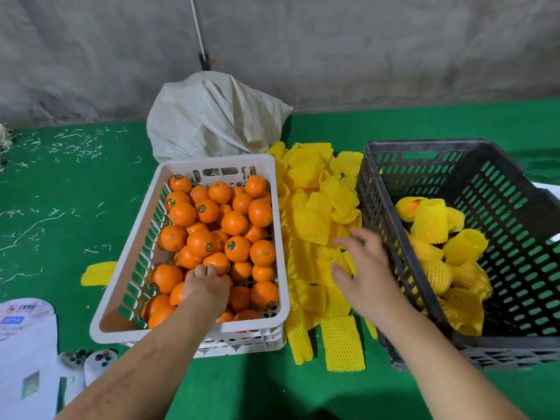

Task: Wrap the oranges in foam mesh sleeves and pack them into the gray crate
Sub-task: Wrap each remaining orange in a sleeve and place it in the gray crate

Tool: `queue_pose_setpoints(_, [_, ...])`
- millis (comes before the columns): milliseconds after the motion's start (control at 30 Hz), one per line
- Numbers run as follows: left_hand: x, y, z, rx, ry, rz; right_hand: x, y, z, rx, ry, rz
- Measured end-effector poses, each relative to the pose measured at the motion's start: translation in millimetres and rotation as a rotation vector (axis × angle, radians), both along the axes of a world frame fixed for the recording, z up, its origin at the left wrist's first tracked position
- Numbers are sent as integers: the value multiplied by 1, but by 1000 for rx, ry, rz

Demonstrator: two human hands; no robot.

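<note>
A white crate at centre left is heaped with several bare oranges. My left hand reaches into it and its fingers curl over an orange near the front. A pile of flat yellow foam mesh sleeves lies between the crates. My right hand hovers over that pile with fingers spread, touching the sleeves and gripping none. The gray crate at the right holds several oranges wrapped in yellow sleeves.
A white woven sack stands behind the white crate against a concrete wall. A stray sleeve lies left of the crate on the green mat. White printed cartons sit at the lower left.
</note>
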State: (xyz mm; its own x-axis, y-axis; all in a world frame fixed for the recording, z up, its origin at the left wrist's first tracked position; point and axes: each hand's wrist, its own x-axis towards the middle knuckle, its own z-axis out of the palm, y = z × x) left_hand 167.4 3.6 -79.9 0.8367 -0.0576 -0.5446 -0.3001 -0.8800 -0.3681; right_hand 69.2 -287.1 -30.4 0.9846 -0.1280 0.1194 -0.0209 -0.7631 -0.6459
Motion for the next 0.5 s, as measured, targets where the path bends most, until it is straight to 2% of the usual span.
queue_pose_setpoints(133, [0, 1, 1, -25, -6, -31, -2, 38, -42, -93, 667, 277])
queue_pose_setpoints(233, [-3, 3, 3, -182, -64, 15, -11, 52, -66, -125, 893, 431])
queue_pose_setpoints(333, [-4, 9, 5, -614, -146, 240, -15, 59, -77, -80, 833, 366])
queue_pose_setpoints(433, [-12, 1, 13, -1139, -219, 494, -9, 53, -74, 149, 526, 159])
queue_pose_setpoints(500, [-23, -15, 22, -1415, -230, 561, -4, 43, -63, 366, 349, 12])
